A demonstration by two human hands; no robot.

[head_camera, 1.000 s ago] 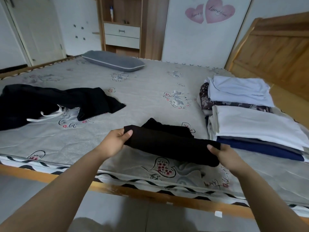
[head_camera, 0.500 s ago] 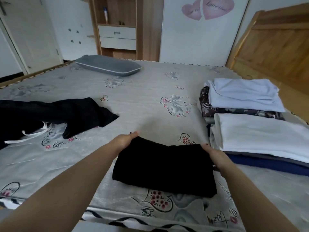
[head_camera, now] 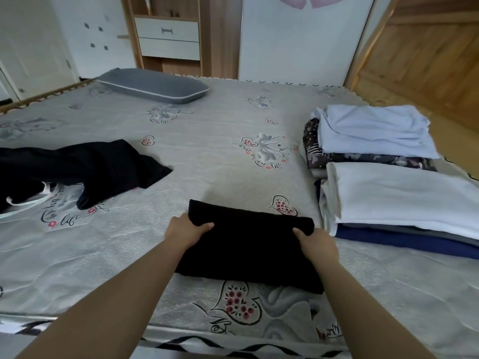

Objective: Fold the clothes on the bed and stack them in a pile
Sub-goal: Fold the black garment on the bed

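Both hands are on the folded black garment at lower centre of the frame, lying on the bed near its front edge. The left hand grips the garment's far left corner, thumb curled over the top of the cloth. The right hand pinches the far right corner the same way, thumb on top. Just beside it, at right of frame, sit the stacks: a white folded piece on top of grey and navy layers, and behind that a pale blue piece over a dark patterned one. At left of frame an unfolded black garment sprawls with a white drawstring showing. A grey pillow lies at upper left.
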